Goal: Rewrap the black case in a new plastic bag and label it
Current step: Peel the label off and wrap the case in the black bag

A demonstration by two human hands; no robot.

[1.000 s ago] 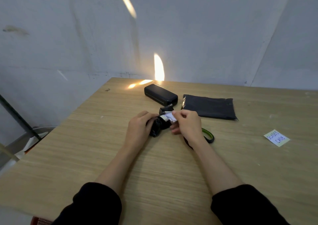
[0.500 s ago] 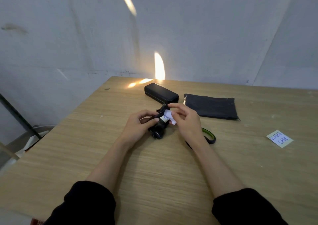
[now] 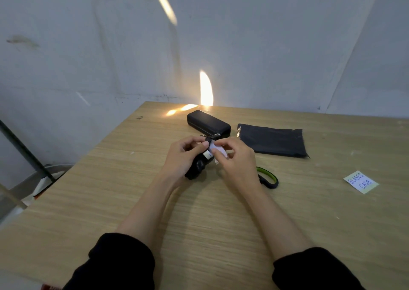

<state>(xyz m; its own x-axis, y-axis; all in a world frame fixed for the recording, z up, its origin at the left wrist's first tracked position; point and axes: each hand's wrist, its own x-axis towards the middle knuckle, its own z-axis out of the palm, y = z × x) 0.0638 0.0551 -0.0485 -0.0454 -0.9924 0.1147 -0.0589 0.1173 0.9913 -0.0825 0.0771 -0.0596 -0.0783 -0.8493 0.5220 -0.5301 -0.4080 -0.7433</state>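
The black case [image 3: 208, 124] lies bare on the counter [image 3: 221, 234] at twelve o'clock from the hands, just beyond them. The flat, dark plastic bag [image 3: 272, 140] sits just beside it at one o'clock. A handwritten note [image 3: 360, 182] reading "GLASSES CASE" waits well apart at three o'clock.

The left hand [image 3: 181, 156] is curled around a crumpled black bundle [image 3: 197, 170], probably the old wrapping, and grips it low over the counter. The right hand [image 3: 236, 159] pinches a white sticker [image 3: 219, 152] at the bundle's far end between thumb and fingertips. A green-and-black loop [image 3: 269, 177] lies beside the right wrist at four o'clock; I cannot tell what it is.

The step in hand looks like peeling that sticker off the old wrap. The case is not yet in the plastic bag and the note is not yet applied, so most of the task seems to remain.

To peel it cleanly, the left hand should grip close to the sticker so the thin film stays taut rather than stretching. The right hand should draw the sticker back on itself, low and slow, not straight up. A sharp tug would likely tear the film or leave scraps stuck to the fingers. Afterwards the bundle is best set down toward nine o'clock, away from the plastic bag's mouth.
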